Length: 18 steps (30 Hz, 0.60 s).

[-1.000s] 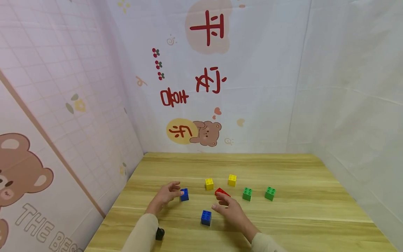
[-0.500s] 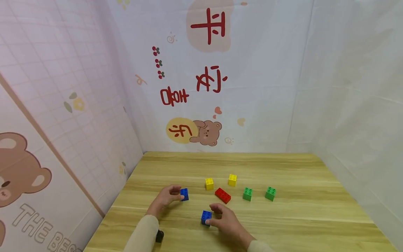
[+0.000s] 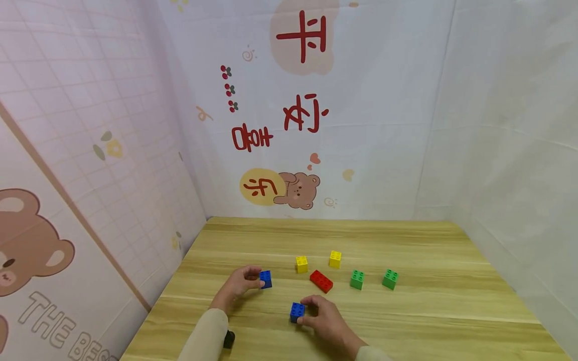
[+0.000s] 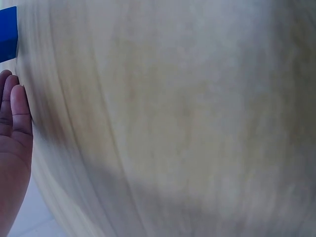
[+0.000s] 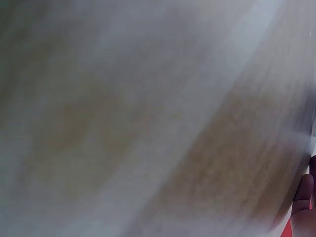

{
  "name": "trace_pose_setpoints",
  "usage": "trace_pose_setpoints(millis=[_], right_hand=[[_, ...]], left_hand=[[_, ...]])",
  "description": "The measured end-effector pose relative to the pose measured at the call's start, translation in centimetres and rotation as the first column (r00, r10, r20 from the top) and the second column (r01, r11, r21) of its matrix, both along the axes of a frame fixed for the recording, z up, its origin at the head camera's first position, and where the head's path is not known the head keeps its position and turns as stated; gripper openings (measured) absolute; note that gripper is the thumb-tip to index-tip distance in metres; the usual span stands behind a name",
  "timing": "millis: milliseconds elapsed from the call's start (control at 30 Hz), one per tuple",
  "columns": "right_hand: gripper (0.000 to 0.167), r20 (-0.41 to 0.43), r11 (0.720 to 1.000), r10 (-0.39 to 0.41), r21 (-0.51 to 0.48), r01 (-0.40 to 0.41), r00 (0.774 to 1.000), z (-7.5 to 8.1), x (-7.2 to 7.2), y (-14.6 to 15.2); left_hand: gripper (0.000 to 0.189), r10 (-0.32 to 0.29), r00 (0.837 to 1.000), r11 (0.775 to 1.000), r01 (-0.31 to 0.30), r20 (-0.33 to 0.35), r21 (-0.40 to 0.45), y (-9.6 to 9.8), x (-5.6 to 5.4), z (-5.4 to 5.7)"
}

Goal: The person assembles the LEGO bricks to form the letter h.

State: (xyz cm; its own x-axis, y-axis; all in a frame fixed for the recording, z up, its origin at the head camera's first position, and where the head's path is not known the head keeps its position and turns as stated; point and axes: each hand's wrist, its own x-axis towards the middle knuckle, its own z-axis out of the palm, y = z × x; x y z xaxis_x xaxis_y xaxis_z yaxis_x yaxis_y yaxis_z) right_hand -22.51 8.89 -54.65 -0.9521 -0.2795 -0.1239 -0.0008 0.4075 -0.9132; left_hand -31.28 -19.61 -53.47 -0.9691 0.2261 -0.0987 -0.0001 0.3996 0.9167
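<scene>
on the table: eight toy blocks lie spread over the pale wood-grain table (image 3: 406,326), studs upward, with two bare hands among them.
left hand: the left hand (image 3: 238,284) reaches in by the far blue block (image 3: 267,278), thumb over its near left corner, fingers bent behind; from here i cannot tell whether they pinch it.
right hand: the right hand (image 3: 327,321) pinches the near blue block (image 3: 296,310), thumb at its near right corner, forefinger at the far one.
blue pair: apart from each other, the near one closer to the person and further right, both standing on the wood.
red block: the long red block (image 3: 321,282) lies slantwise beyond the right hand, touching neither hand.
yellow pair: one yellow block (image 3: 301,264) sits just behind the red, the other yellow block (image 3: 335,259) further back and right.
green pair: the first green block (image 3: 357,280) and second green block (image 3: 390,279) stand to the right, a gap between them.
left sleeve: a cream sleeve (image 3: 205,333), a small black object (image 3: 229,339) showing beside it.
back wall: white printed cloth (image 3: 379,100) with red characters and a small bear (image 3: 300,191).
</scene>
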Motion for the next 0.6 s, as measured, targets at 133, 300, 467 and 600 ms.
trace_pose_setpoints(millis=[133, 300, 467, 600], right_hand=[[0.038, -0.003, 1.0, 0.006, 0.003, -0.006, 1.0, 0.0, -0.3, 0.2], [0.038, -0.035, 1.0, -0.003, 0.024, 0.004, 0.999, 0.0, -0.8, 0.5], [0.039, -0.068, 0.998, -0.013, 0.061, 0.017, 0.998, 0.2, -1.4, 1.0], [0.04, -0.086, 0.997, -0.033, 0.071, 0.04, 0.996, 0.2, -2.0, 1.8]], left_hand=[[0.048, 0.005, 1.0, 1.0, -0.005, -0.002, -0.01, 0.0, 0.0, 0.0], [0.045, 0.015, 1.0, 1.0, -0.015, 0.003, -0.011, 0.2, -0.2, -0.1], [0.041, 0.028, 1.0, 1.0, -0.028, 0.004, -0.014, 0.1, -0.3, -0.2], [0.04, 0.034, 0.999, 0.999, -0.034, 0.002, -0.019, 0.1, -0.3, -0.4]])
